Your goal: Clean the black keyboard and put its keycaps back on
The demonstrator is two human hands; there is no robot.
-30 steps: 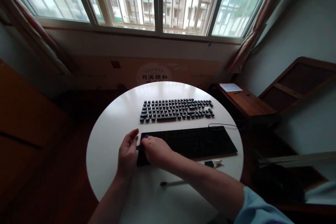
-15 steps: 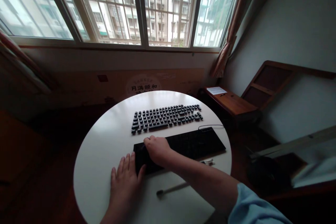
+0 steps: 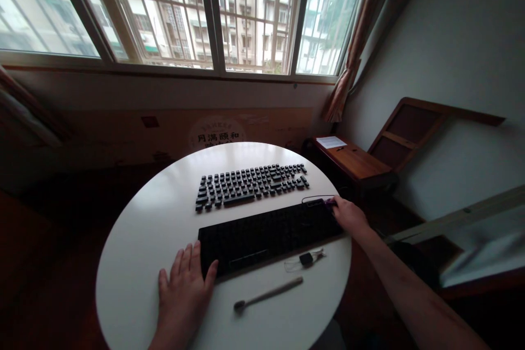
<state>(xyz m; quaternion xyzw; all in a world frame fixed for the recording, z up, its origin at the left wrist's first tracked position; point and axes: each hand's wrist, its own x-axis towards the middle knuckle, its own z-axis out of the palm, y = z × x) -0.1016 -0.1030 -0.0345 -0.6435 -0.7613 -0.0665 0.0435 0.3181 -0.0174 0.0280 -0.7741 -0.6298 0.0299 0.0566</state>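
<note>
A black keyboard base (image 3: 266,235) with its keycaps off lies slantwise on the white round table. My left hand (image 3: 186,279) is spread open at its left end, the thumb along the near left corner and the palm over the table. At the far right corner, my right hand (image 3: 348,216) has its fingers closed around a small dark purple thing (image 3: 330,204), mostly hidden by the fingers. Behind the base, loose black keycaps (image 3: 250,183) stand in rows in keyboard layout. A thin cable (image 3: 315,197) curves from the base's far edge.
In front of the base lie a toothbrush-like brush (image 3: 268,294) and a small black tool with wire loops (image 3: 306,259). The round table (image 3: 135,235) has its edge close to my right hand. A wooden chair (image 3: 356,161) with a paper sheet stands beyond, below the window.
My right hand has swept from the base's left end to its far right corner. My left hand stays at the left end. The view has shifted slightly, uncovering the brush and wire tool.
</note>
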